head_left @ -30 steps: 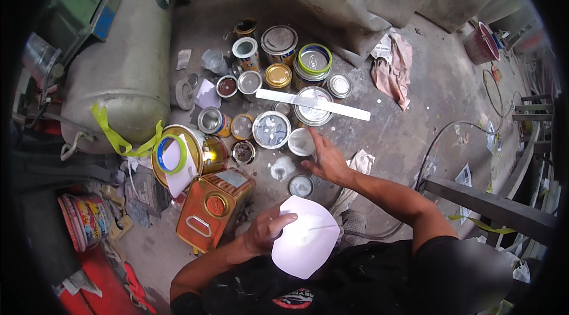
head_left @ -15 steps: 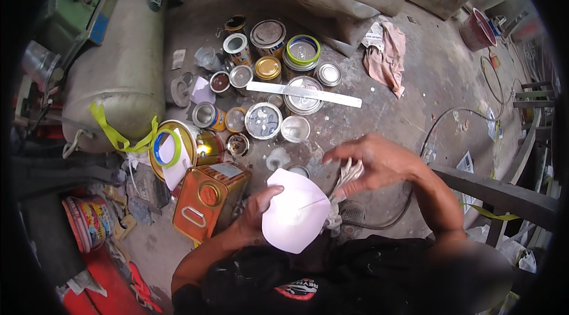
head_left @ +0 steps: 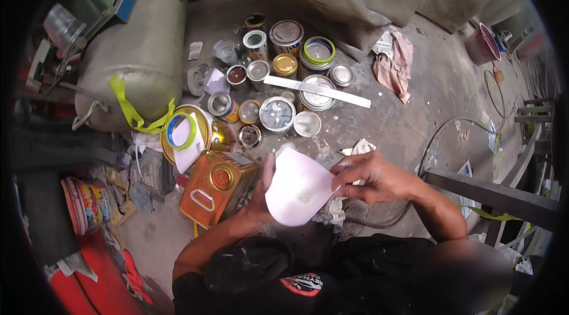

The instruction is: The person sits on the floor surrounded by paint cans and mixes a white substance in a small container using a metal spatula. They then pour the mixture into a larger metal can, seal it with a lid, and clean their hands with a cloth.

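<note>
Between my hands, over the floor, is a pale pinkish-white paper paint strainer [head_left: 296, 181], with a small greyish patch low on it. My left hand [head_left: 261, 193] grips its left edge, fingers partly behind the paper. The fingers of my right hand [head_left: 367, 177] pinch its right edge. Behind that hand lies a crumpled whitish rag [head_left: 360, 148]. Left of my left hand stands an orange rectangular tin [head_left: 208, 196] with a round cap and a handle. Ahead are several paint cans, among them a lidded one with grey smears [head_left: 277, 114] and an open white cup [head_left: 307, 124].
A metal ruler [head_left: 320, 91] lies across the cans. A large can [head_left: 222, 132] bears tape rolls and a second pale paper piece [head_left: 191, 152]. A tank [head_left: 133, 57] stands left. A hose [head_left: 435, 131] and a metal frame [head_left: 474, 187] are right, a pink cloth [head_left: 394, 63] farther off.
My right hand has come in from beside the strainer and now pinches its right edge. The strainer has tilted and shifted up a little. The view has shifted slightly.
</note>
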Demonstrator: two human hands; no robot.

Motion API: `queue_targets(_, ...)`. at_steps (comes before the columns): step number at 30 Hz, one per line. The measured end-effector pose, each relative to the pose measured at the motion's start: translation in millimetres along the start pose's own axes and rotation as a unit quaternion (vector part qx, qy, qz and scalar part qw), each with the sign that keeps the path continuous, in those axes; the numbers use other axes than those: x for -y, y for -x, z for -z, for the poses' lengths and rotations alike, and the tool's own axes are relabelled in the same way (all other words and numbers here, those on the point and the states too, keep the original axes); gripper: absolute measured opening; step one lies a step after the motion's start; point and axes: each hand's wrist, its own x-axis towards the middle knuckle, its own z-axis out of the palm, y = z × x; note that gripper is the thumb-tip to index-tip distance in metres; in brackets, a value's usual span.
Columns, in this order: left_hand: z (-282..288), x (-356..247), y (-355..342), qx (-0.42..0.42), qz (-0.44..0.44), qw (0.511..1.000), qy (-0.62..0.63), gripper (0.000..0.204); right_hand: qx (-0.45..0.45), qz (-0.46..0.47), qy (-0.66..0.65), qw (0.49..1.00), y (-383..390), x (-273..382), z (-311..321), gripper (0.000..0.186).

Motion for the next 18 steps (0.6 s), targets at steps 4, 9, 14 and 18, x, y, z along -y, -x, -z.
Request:
queue_targets(4,7,-3,-10,-0.107,0.042,0.989,0.097,0.114,-0.062,-0.053,-0.091,0.993,-1,-3,5,0.019)
queue_targets(9,-5,-2,2,-0.12,0.156,0.963,0.183,0.151,-0.109,-0.089,-0.206,0.968,1,-5,5,0.016)
queue_targets(14,-16,1,4,-0.152,0.158,0.937,0.271,0.149,-0.132,-0.108,-0.271,0.947,1,-1,16,0.016)
queue_targets(18,-12,-2,3,-0.129,0.166,0.95,0.232,0.147,-0.175,-0.124,-0.292,0.932,3,-14,20,0.017)
